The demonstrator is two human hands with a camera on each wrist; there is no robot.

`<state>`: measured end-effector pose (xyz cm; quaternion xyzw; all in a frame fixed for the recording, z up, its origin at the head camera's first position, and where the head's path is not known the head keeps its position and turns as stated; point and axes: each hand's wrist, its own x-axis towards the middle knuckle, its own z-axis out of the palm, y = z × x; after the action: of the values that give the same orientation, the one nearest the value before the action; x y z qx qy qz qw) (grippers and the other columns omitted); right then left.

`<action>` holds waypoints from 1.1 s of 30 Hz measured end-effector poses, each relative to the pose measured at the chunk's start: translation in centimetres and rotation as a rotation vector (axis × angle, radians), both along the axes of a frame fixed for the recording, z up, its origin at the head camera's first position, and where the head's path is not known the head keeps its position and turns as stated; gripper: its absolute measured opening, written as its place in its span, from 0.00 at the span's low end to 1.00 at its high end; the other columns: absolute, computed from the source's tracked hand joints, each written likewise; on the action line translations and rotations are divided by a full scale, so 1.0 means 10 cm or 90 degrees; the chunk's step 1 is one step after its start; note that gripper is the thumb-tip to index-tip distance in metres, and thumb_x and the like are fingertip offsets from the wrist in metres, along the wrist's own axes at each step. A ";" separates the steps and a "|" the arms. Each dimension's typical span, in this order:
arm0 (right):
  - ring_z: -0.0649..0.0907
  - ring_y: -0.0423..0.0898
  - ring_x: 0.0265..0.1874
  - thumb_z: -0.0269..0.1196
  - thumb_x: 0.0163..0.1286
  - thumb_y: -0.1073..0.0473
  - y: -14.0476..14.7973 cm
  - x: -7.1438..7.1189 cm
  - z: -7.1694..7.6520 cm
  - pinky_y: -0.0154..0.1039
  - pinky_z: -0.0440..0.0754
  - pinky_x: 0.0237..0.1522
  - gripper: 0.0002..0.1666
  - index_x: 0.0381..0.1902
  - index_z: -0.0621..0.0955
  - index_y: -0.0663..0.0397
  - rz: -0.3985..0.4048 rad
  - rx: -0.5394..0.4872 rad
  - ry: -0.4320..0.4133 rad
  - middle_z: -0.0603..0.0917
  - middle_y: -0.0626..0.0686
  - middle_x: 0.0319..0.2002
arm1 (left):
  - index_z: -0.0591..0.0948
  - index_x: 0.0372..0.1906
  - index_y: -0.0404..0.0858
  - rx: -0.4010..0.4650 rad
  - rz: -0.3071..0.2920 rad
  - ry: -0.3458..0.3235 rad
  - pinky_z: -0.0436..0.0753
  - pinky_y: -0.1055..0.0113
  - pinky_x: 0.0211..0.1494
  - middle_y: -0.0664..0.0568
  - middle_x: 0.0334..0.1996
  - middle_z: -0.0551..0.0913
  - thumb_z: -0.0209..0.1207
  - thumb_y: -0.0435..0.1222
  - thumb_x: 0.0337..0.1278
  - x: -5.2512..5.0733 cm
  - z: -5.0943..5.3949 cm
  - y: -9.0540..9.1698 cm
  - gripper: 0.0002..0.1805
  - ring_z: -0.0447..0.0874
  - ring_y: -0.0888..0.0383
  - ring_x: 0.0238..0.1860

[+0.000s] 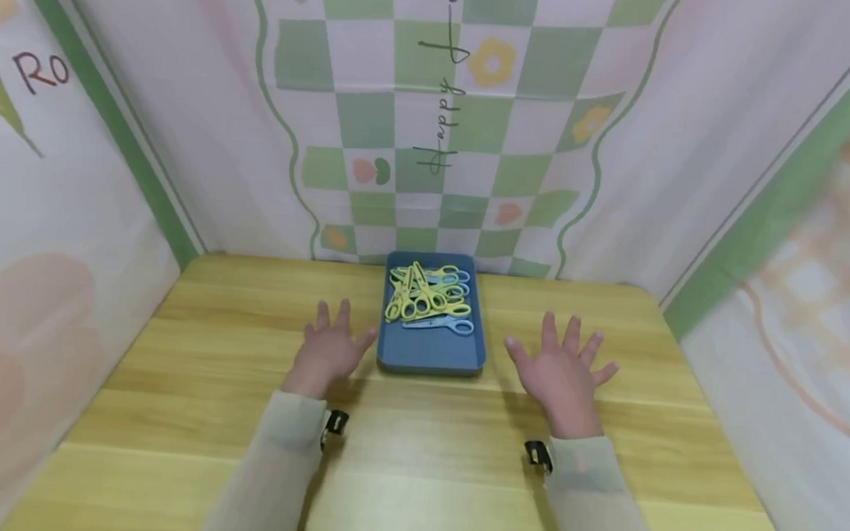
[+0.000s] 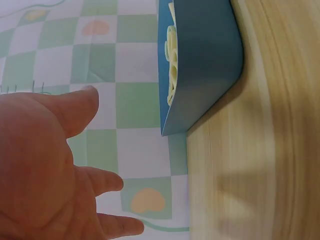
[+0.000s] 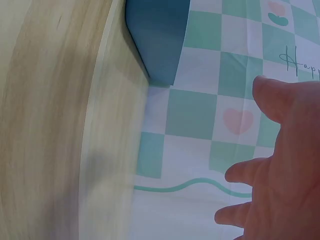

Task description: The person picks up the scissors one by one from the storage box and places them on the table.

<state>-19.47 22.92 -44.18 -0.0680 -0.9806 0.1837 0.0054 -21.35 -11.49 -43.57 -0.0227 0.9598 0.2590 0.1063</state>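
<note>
A blue tray lies on the wooden table, holding a pile of several yellow, green and blue scissors toward its far end. One blue pair is nearest the tray's bare front part. To the tray's left is my left hand, fingers spread, holding nothing. My right hand is spread in the same way on the tray's right side, also holding nothing. The left wrist view shows the tray's outer wall beside the left hand; the right wrist view shows the tray wall and right hand.
The wooden table extends on both sides and in front of the tray. A green-and-white checked cloth hangs behind its far edge. Printed fabric walls stand left and right. Each wrist wears a black strap device.
</note>
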 end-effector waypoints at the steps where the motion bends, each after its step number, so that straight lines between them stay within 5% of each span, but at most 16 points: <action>1: 0.21 0.73 0.66 0.32 0.63 0.14 0.00 0.00 0.00 0.82 0.20 0.49 0.64 0.81 0.45 0.54 0.000 0.001 0.000 0.32 0.71 0.75 | 0.41 0.81 0.41 0.008 -0.008 0.003 0.60 0.31 0.65 0.32 0.77 0.33 0.39 0.67 0.69 -0.02 -0.01 0.00 0.50 0.46 0.24 0.71; 8: 0.21 0.73 0.66 0.31 0.63 0.15 -0.01 -0.01 0.01 0.82 0.19 0.49 0.64 0.81 0.43 0.53 -0.001 0.000 -0.013 0.30 0.71 0.75 | 0.42 0.80 0.38 0.043 -0.055 0.012 0.63 0.37 0.67 0.30 0.76 0.47 0.42 0.70 0.65 -0.19 0.01 -0.01 0.54 0.59 0.30 0.69; 20: 0.23 0.73 0.67 0.30 0.63 0.14 -0.04 -0.05 0.02 0.82 0.22 0.51 0.64 0.81 0.43 0.54 0.003 0.004 -0.025 0.29 0.70 0.75 | 0.51 0.80 0.42 0.160 -0.049 -0.052 0.66 0.40 0.66 0.38 0.70 0.68 0.59 0.59 0.63 -0.45 -0.12 -0.02 0.50 0.68 0.38 0.67; 24: 0.23 0.74 0.67 0.31 0.63 0.14 -0.04 -0.05 0.03 0.82 0.22 0.51 0.64 0.81 0.44 0.54 0.004 0.000 -0.029 0.30 0.70 0.75 | 0.50 0.81 0.44 0.182 -0.087 -0.067 0.63 0.40 0.68 0.39 0.71 0.67 0.65 0.54 0.60 -0.47 -0.17 0.00 0.52 0.66 0.39 0.68; 33: 0.24 0.74 0.67 0.31 0.63 0.14 -0.06 -0.06 0.04 0.82 0.23 0.52 0.64 0.81 0.45 0.54 0.006 0.000 -0.035 0.31 0.71 0.75 | 0.46 0.81 0.47 0.171 -0.191 -0.024 0.50 0.40 0.72 0.44 0.78 0.51 0.73 0.49 0.50 -0.45 -0.22 0.04 0.61 0.46 0.42 0.76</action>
<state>-20.11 22.31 -43.74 -0.0682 -0.9807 0.1818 -0.0221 -25.84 -11.10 -45.75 0.1303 0.9071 0.3652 0.1636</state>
